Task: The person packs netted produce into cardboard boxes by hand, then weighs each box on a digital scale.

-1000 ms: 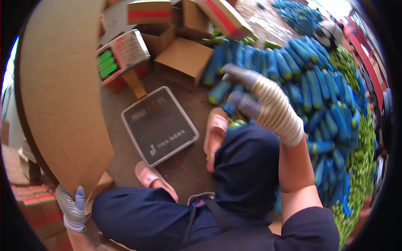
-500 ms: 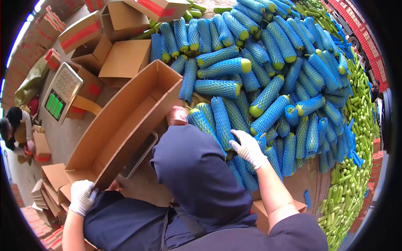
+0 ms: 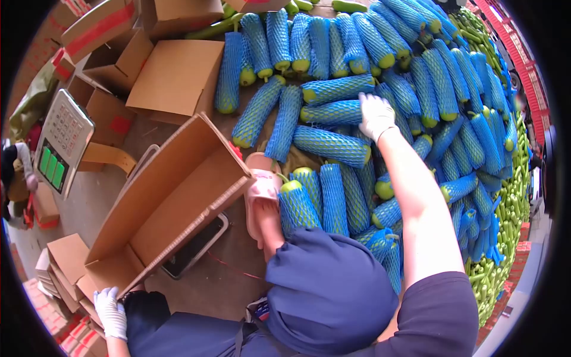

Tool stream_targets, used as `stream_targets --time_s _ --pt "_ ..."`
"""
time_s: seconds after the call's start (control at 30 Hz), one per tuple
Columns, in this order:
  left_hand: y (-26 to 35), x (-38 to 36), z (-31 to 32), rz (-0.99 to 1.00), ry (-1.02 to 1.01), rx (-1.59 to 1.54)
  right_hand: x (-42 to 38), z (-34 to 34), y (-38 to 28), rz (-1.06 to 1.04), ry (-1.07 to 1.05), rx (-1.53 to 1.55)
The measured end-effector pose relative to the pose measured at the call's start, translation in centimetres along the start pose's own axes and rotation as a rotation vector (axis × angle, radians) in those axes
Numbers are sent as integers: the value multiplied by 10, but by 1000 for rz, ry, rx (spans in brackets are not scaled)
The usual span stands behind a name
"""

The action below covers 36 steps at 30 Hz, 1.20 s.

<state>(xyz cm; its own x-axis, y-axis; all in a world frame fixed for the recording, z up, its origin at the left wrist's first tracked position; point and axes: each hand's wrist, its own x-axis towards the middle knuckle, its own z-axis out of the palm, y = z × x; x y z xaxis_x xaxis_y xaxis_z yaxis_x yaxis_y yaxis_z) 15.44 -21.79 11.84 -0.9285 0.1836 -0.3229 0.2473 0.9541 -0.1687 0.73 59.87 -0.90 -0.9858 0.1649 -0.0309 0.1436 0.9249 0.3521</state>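
Observation:
My gloved left hand point(image 3: 110, 312) is at the near lower corner of a long open cardboard box point(image 3: 172, 199), its fingers closed on the edge. The box stands tilted, and its visible inside holds nothing. My gloved right hand point(image 3: 377, 116) reaches far forward, fingers bent over the right end of a long green gourd in a blue foam net point(image 3: 333, 112). Similar netted gourds lie just above point(image 3: 336, 88) and below it point(image 3: 332, 145). The gloved palm hides that gourd's right end.
A scale display point(image 3: 64, 141) stands at left, with a metal scale frame point(image 3: 221, 226) beside the box. More cartons point(image 3: 175, 77) lie behind. Bare green gourds point(image 3: 496, 268) pile at right. My pink shoe point(image 3: 262, 178) is beside the netted gourds. Another person point(image 3: 21, 172) is at far left.
My right hand has moved forward from the nearer netted gourds to one farther off. My left hand stays at the box corner. The view has shifted, showing my shoe more fully.

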Motion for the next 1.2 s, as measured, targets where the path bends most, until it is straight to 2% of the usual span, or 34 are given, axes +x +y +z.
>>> stream_targets --time_s 0.03,0.1,0.17,0.23,0.3,0.33,0.37,0.4,0.47,0.5,0.57,0.63,0.7,0.73,0.77,0.8,0.83,0.9,0.97,1.03,1.07,1.1,1.13,1.17,1.2 --pt "15 4 -8 -7 -7 -6 4 15 9 -8 22 -51" --pt "76 23 -40 -29 12 -97 16 6 9 5 -215 -99" --pt "113 43 -65 76 -68 -201 17 -38 0 -132 -415 -102" --pt "138 61 -84 195 -65 -286 5 -71 -8 -98 -546 59" --pt "146 74 -87 267 -103 -334 -6 -89 11 0 -769 332" --pt "150 81 -87 302 -113 -368 -20 -107 19 118 -926 569" --pt "154 86 -87 341 -124 -402 -42 -107 28 199 -998 869" --pt "157 88 -88 343 -123 -410 -67 -114 30 220 -919 1043" --pt "163 92 -90 480 -45 -518 -117 -94 46 286 -864 1463" --pt "168 97 -95 478 -38 -518 -131 -126 22 407 -932 1724" --pt "180 107 -111 552 -42 -669 -145 -165 -12 368 -902 1833" --pt "203 124 -121 477 -149 -1129 -134 -185 -52 146 -800 1787" --pt "249 138 -133 390 -19 -1686 -109 -231 -102 -220 -675 1697" --pt "245 149 -136 410 96 -1687 -98 -250 -125 -522 -415 1377" --pt "239 160 -139 428 207 -1688 -93 -272 -153 -663 -176 1214" --pt "235 163 -162 354 177 -1903 -88 -278 -178 -764 0 1231" --pt "228 159 -191 261 136 -2113 -80 -279 -191 -853 -51 1540" --pt "195 144 -203 148 361 -2114 -61 -284 -178 -764 -278 1689" --pt "137 142 -178 341 441 -1748 -23 -245 -160 -566 21 1414" --pt "99 123 -162 254 139 -1355 22 -161 -132 -376 77 1170" --pt "105 124 -157 70 -90 -1263 38 -124 -113 -363 132 835" --pt "113 129 -151 -105 -316 -1152 51 -94 -100 -341 57 503" --pt "114 129 -122 -19 -239 -1169 60 -76 -94 -272 -51 334" --pt "116 135 -91 68 -167 -1183 73 -49 -83 -257 -59 337" --pt "122 146 -81 43 -288 -1123 86 -17 -72 -242 -11 186"
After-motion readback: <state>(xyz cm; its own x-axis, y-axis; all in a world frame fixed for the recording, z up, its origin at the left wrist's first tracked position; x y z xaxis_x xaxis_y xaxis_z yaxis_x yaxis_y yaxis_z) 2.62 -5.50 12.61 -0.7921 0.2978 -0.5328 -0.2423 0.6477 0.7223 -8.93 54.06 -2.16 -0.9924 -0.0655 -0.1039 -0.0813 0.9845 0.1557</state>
